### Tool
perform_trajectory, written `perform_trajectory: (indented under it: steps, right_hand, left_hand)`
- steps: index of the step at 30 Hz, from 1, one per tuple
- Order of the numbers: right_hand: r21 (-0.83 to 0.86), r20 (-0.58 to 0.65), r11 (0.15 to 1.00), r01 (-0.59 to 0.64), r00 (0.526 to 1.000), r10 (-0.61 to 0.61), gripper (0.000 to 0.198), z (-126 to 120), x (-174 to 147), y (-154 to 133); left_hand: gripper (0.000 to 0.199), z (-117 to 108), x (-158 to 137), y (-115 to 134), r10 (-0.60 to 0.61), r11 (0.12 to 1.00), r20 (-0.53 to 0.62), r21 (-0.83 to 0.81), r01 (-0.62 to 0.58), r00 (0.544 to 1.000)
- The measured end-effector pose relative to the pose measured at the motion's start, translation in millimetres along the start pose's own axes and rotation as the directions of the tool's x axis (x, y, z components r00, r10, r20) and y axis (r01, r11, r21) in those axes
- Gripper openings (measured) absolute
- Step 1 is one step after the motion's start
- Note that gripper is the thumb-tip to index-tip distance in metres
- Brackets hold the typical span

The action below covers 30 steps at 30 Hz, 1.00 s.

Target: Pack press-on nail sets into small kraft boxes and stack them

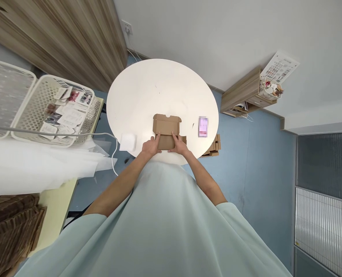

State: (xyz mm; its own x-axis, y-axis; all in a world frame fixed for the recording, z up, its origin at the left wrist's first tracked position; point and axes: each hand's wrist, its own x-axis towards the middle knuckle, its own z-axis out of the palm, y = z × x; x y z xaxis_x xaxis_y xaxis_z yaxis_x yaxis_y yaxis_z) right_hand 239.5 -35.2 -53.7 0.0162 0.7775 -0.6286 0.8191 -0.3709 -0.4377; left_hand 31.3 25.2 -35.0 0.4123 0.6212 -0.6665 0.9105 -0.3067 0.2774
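A small brown cardboard box [166, 126] lies on the white round table [159, 84], its lid raised toward the far side and a side flap sticking out at the right. My left hand [151, 146] grips the box's left side, with fingers along the edge. On the right side, my right hand [179, 146] holds the box the same way, next to the loose flap. The inside of the box looks bare cardboard where it shows between my hands.
White foam sheets [128, 142] lie at the table's left edge, and a phone [203, 127] at the right. Stacked small boxes [215, 147] stand below the right edge. Left are a basket of cards [48, 82], a white cable [112, 157] and flattened cardboard [12, 227].
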Motion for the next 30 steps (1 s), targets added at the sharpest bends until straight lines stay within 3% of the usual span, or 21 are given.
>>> perform_trajectory:
  steps: [7,11,14,16,19,23,30]
  right_hand:
    - [0.066,-0.038,0.997,0.038,0.999,-0.035,0.136,0,-6,5]
    - [0.183,-0.302,0.978,0.097,0.953,-0.038,0.098,-6,-21,28]
    - [0.289,-0.479,0.957,0.001,0.866,0.144,0.068,-10,-30,50]
    - [0.346,-0.448,0.932,-0.111,0.853,0.268,0.056,-10,-31,59]
    - [0.381,-0.349,0.901,-0.208,0.870,0.349,0.033,-7,-30,62]
    - [0.383,-0.333,0.895,-0.228,0.870,0.364,0.020,-2,-31,51]
    - [0.320,-0.344,0.927,-0.195,0.888,0.305,0.020,-6,-40,33]
  left_hand:
    - [0.109,-1,-2,-2,0.004,1.000,0.026,0.010,-0.004,1.000]
    - [0.103,1,-4,-3,0.013,1.000,0.012,0.003,-0.013,1.000]
    - [0.100,3,-5,-2,0.015,1.000,0.012,-0.001,-0.015,1.000]
    - [0.099,3,-6,-1,0.008,1.000,0.015,-0.005,-0.008,1.000]
    - [0.098,2,-7,0,0.002,1.000,0.024,-0.002,-0.002,1.000]
    - [0.101,3,-10,1,0.005,1.000,0.031,-0.011,-0.004,0.999]
    - [0.099,9,-14,2,-0.007,0.999,0.015,-0.049,0.008,1.000]
